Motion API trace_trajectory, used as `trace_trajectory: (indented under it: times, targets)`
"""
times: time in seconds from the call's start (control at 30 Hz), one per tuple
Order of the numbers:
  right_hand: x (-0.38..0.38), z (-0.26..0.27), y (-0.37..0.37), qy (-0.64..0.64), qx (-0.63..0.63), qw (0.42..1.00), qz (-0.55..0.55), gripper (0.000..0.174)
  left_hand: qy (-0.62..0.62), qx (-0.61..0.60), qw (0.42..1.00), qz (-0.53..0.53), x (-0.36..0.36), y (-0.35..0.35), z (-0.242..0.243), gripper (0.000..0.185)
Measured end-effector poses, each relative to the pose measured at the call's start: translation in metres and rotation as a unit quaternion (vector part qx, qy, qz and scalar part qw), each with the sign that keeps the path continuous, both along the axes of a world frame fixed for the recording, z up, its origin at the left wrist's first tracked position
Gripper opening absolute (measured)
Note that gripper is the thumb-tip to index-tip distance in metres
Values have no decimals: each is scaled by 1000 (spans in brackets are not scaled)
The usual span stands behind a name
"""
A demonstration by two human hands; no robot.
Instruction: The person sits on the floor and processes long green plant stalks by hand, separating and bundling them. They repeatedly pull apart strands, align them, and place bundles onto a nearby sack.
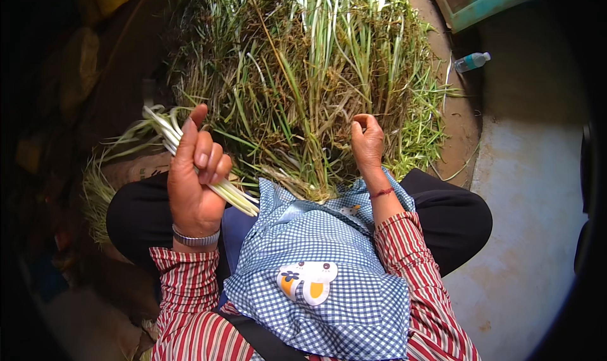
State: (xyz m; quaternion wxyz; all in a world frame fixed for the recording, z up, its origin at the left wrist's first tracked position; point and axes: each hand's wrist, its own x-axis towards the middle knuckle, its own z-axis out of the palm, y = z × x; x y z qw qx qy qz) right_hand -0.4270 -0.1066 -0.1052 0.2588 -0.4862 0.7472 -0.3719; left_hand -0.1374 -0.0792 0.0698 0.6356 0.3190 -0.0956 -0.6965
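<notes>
My left hand [199, 171] is raised above my left knee, fingers curled around a small bunch of pale, scallion-like stalks [232, 197]. Their white ends point down to the right; thin green parts trail out to the left. My right hand [367, 143] hovers at the near right side of a large heap of similar green stalks [327, 76]. Its thumb and fingers are drawn together, and I see nothing held between them. Brown, withered leaves and stringy bits are tangled through the heap, which reaches close to my lap.
A blue-checked apron [317, 247] covers my lap between bent knees. Loose green trimmings [422, 133] edge the heap's right side. Farther right lies a plastic bottle [472, 62] near a greenish panel [488, 3]. More thin stalks [99, 200] lie beside my left knee, near a printed sack [135, 169].
</notes>
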Motion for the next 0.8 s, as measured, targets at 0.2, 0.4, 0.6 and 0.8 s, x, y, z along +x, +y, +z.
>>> trace_trajectory:
  times: [0.2,0.4,0.6,0.8]
  targets:
    - [-24,-9,-8,119,20,992,-45,20,-53,64,996,-39,-19,0,-10,28]
    - [-35,-22,-23,110,-14,991,-72,22,-124,61,987,-78,-28,4,-28,26]
    - [-36,-17,-24,170,-12,984,-57,10,-152,66,980,-108,-39,-1,-40,23]
    - [-7,27,-13,12,-53,998,45,12,-149,48,978,-135,-43,-13,-51,22]
